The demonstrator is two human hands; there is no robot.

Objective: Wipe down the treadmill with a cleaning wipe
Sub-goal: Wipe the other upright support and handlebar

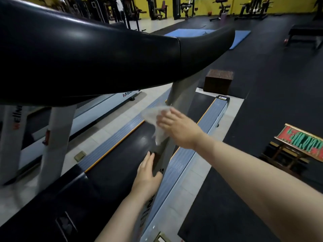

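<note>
White wipe (155,123); black belt (122,154); grey ribbed side rails (176,172), orange-edged; blue mat (185,32); yellow walls (201,4)

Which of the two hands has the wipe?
The right hand, the farther one, holds the white wipe against the grey upright post. The left hand has no wipe and rests lower on that post.

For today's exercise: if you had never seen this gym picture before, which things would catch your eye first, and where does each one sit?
The big glossy black handrail fills the upper left, sweeping over the treadmill. Below it, near the centre, the right hand presses a pale cleaning wipe against the grey upright post, while the left hand rests lower on the same post. Far behind, a blue mat lies on the dark floor.
</note>
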